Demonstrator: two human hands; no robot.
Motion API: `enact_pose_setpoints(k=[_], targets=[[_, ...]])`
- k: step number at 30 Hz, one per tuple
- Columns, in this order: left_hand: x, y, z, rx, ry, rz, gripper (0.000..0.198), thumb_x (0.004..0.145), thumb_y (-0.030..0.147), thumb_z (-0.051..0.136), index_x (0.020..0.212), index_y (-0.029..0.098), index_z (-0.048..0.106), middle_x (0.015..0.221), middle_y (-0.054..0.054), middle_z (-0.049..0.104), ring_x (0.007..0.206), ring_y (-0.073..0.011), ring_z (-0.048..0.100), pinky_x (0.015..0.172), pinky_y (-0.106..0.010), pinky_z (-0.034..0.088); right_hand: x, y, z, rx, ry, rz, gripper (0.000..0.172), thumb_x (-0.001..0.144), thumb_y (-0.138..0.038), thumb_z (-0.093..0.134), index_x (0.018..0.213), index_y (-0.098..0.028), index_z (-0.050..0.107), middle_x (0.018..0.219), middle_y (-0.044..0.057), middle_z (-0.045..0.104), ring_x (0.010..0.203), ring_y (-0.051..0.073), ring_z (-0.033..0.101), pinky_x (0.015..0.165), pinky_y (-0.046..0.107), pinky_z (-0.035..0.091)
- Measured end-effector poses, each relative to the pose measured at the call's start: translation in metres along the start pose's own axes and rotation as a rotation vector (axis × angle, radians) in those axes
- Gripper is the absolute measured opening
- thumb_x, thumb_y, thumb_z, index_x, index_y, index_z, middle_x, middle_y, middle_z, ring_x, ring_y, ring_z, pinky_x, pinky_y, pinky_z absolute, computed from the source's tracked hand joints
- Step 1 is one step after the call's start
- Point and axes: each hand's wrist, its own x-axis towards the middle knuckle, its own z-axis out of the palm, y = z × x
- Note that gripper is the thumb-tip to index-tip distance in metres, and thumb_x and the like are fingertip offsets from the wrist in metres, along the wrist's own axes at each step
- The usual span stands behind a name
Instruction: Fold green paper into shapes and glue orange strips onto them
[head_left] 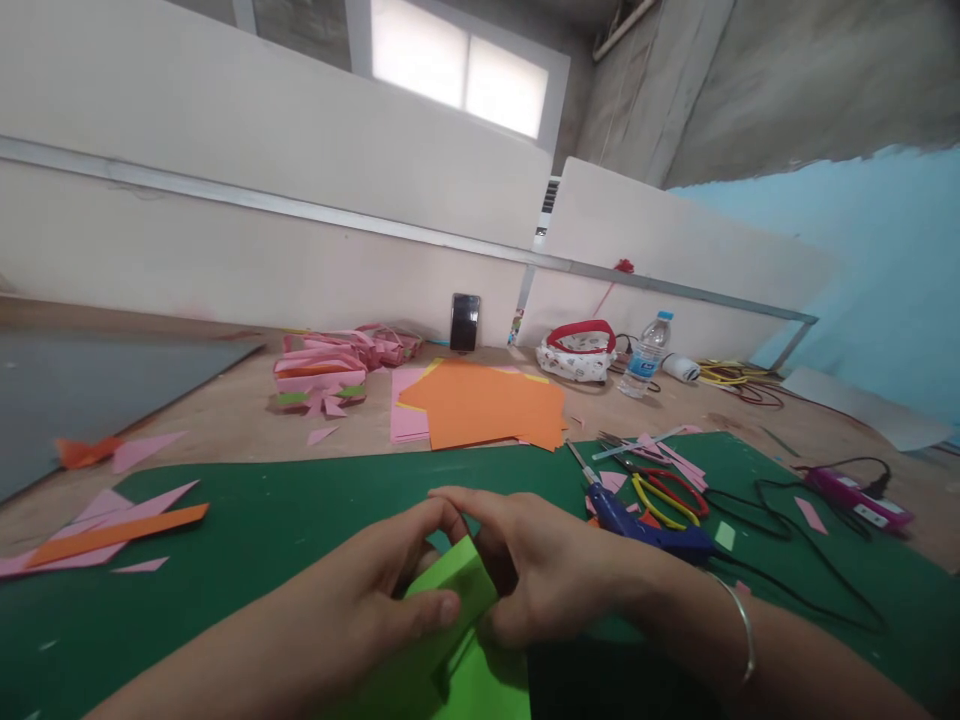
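Note:
Folded bright green paper point(480, 685) is held between my two hands, low in the middle of the view. My left hand point(401, 575) grips its left side, the thumb lying flat on the green surface and the fingers behind it. On the other side, my right hand point(536, 565) pinches the paper's right edge, with its fingertips meeting those of the left hand at the top. Much of the right hand's grip is hidden behind the paper. Beneath both hands lies a green cutting mat point(300, 500).
A blue glue gun point(637, 525), yellow-handled pliers point(664, 505) and pink scraps lie right of my hands. Orange sheets point(487, 405), a pink paper piece point(319, 375), a phone point(465, 322), a pouch point(576, 355) and a water bottle point(646, 358) stand beyond. A purple power strip point(859, 500) lies far right.

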Motion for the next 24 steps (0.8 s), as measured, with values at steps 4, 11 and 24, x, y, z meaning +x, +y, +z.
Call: enact_pose_setpoints(k=[4, 11, 24], targets=[[0.000, -0.003, 0.000, 0.066, 0.045, -0.051, 0.040, 0.078, 0.032, 0.059, 0.118, 0.030, 0.055, 0.098, 0.001, 0.066, 0.098, -0.0223, 0.057, 0.090, -0.035, 0.045, 0.002, 0.003, 0.003, -0.123, 0.052, -0.010, 0.055, 0.064, -0.010, 0.063, 0.116, -0.024, 0.049, 0.070, -0.007, 0.050, 0.057, 0.008, 0.047, 0.046, 0.014, 0.035], [0.005, -0.002, -0.011, -0.115, 0.130, -0.042, 0.027, 0.077, 0.033, 0.062, 0.102, 0.027, 0.054, 0.100, 0.003, 0.066, 0.098, -0.0200, 0.060, 0.085, -0.031, 0.045, -0.013, -0.008, -0.010, -0.361, 0.179, -0.089, 0.087, 0.069, -0.024, 0.072, 0.144, -0.026, 0.028, 0.097, 0.002, 0.064, 0.083, 0.017, 0.061, 0.070, 0.024, 0.048], [0.006, 0.018, 0.012, -0.114, 0.560, 0.111, 0.026, 0.073, 0.037, 0.064, 0.088, 0.024, 0.047, 0.088, 0.000, 0.065, 0.092, -0.0231, 0.061, 0.081, -0.034, 0.045, -0.004, -0.017, 0.000, 0.029, 0.572, -0.001, 0.015, 0.080, -0.021, 0.057, 0.082, -0.014, 0.070, 0.073, 0.000, 0.066, 0.066, 0.013, 0.056, 0.056, 0.020, 0.039]])
